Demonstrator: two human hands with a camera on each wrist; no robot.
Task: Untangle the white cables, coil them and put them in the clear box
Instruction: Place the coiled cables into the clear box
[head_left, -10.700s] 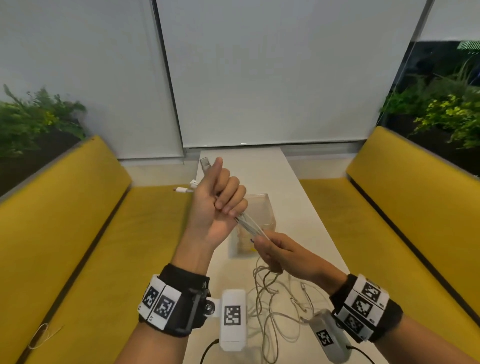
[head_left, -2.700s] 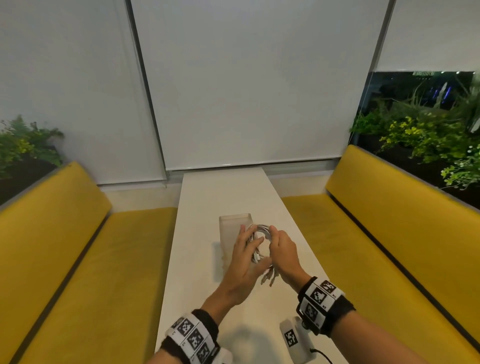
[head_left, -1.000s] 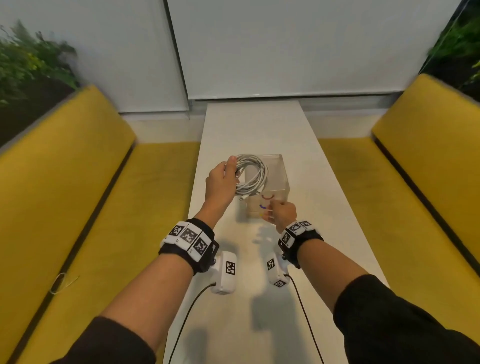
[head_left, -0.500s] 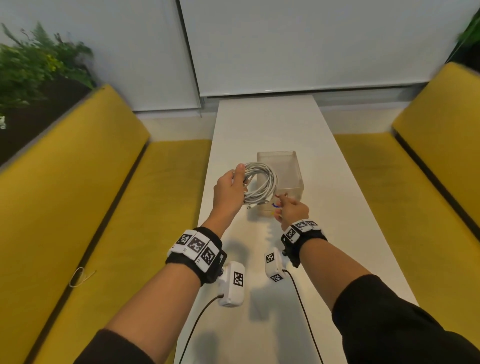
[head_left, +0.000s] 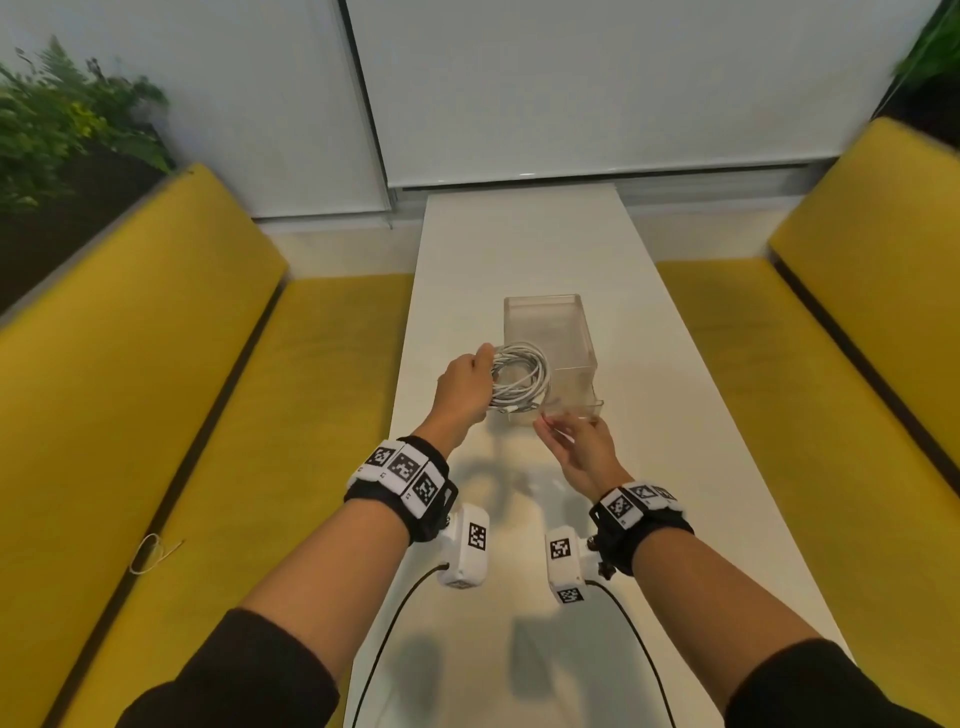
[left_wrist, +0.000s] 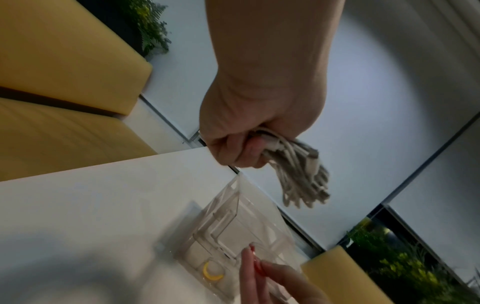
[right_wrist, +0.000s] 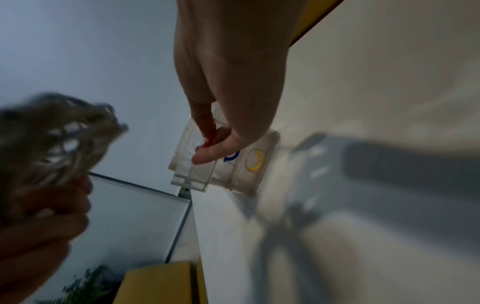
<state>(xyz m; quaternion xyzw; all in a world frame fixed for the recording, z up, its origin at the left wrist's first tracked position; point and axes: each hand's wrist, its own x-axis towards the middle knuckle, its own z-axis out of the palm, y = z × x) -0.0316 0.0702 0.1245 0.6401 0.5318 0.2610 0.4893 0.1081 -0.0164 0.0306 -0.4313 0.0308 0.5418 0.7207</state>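
Observation:
A coil of white cables (head_left: 521, 378) hangs in the air from my left hand (head_left: 470, 384), whose fingers curl round one side of the coil (left_wrist: 298, 176). The coil sits over the near left corner of the clear box (head_left: 571, 332), which stands on the white table (head_left: 524, 244). My right hand (head_left: 558, 431) is at the box's near end. Its thumb and forefinger pinch a red rubber band (right_wrist: 206, 143) just above the small front compartments. A blue band (right_wrist: 232, 158) and a yellow band (right_wrist: 256, 163) lie in those compartments.
Yellow benches (head_left: 182, 395) run along both sides of the narrow table, another (head_left: 831, 364) on the right. A loop of thin wire (head_left: 150, 553) lies on the left seat. Black leads from the wrist cameras trail over the near table. White blinds close off the far end.
My right hand has drawn back a little from the box's front compartment with the red band pinched. The left hand keeps the coil beside the box. My head has tilted slightly.

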